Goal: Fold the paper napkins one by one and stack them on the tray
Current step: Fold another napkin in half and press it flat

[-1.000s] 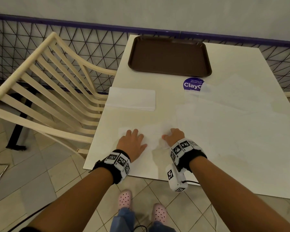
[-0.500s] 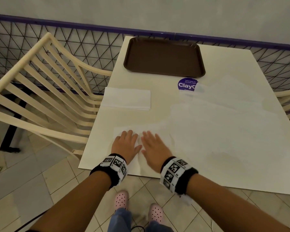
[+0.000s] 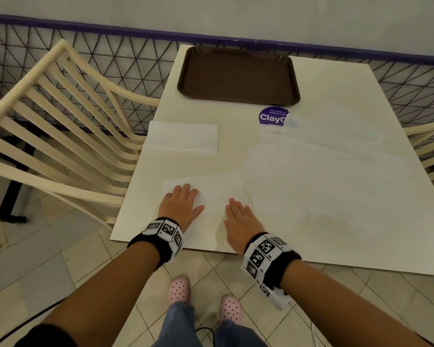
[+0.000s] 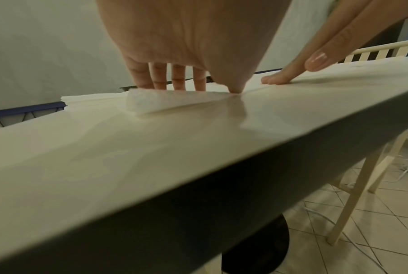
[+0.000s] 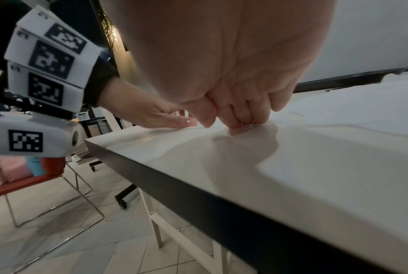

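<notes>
A white paper napkin (image 3: 218, 190) lies folded near the table's front edge. My left hand (image 3: 182, 202) presses flat on its left part, fingers straight (image 4: 165, 77). My right hand (image 3: 239, 215) lies flat on the napkin's right end, its fingertips (image 5: 243, 120) touching the paper. A brown tray (image 3: 238, 76) stands bare at the far side of the table. A stack of folded napkins (image 3: 182, 137) sits at the table's left edge. Several unfolded napkins (image 3: 323, 171) lie spread and overlapping on the right half.
The cream table (image 3: 231, 151) carries a round purple sticker (image 3: 273, 116) just in front of the tray. A cream slatted chair (image 3: 60, 116) stands close on the left, another chair (image 3: 431, 149) on the right. A black mesh railing (image 3: 110, 58) runs behind.
My right hand, curled at the napkin's edge a second ago, opened flat beside the left hand, then slid right along the napkin. The left hand stayed pressing.
</notes>
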### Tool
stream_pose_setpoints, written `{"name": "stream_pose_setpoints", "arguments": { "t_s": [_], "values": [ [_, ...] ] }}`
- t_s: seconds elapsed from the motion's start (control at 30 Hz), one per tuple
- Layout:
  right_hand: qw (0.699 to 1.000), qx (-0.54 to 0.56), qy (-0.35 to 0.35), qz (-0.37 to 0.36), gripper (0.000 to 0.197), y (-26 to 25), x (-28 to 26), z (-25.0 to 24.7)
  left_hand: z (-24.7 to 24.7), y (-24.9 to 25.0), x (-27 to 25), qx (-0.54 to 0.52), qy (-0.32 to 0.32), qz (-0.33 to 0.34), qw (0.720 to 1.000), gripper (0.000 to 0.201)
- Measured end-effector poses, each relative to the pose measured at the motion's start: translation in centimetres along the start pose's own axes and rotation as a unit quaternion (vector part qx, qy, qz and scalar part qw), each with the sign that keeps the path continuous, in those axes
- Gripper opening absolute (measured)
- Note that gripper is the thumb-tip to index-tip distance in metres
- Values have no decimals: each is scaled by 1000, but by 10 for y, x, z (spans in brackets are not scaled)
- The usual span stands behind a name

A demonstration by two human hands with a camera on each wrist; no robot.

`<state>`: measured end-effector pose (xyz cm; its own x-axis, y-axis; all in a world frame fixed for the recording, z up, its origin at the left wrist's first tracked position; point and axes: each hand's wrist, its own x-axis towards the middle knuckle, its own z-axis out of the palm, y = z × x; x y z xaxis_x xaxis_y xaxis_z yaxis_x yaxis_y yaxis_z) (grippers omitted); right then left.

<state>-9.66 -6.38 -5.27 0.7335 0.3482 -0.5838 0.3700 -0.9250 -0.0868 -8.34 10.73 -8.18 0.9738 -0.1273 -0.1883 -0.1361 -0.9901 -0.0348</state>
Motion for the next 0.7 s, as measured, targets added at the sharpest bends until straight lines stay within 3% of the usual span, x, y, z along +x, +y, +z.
{"name": "stream_pose_setpoints", "arguments": {
  "t_s": [0.2,0.33,0.4,0.47,0.53,0.7],
  "values": [
    [1000,12,5,20,51,13,-4,-4,-4,6,-1,28,-11,-8,1000,53],
    [1000,-16,13,14,51,13,-4,-7,-3,33,-10,36,65,66,995,51],
    [999,-49,9,8,53,11,-4,-7,3,48,-17,11,70,89,994,36],
    [998,-68,10,7,54,10,-4,-7,5,57,-23,-21,50,97,994,42],
    [997,-81,11,6,54,10,-3,-8,6,56,-28,-25,25,71,997,50],
    [995,-97,0,4,55,10,0,-12,-1,36,-49,-51,3,-15,999,47]
  ]
}}
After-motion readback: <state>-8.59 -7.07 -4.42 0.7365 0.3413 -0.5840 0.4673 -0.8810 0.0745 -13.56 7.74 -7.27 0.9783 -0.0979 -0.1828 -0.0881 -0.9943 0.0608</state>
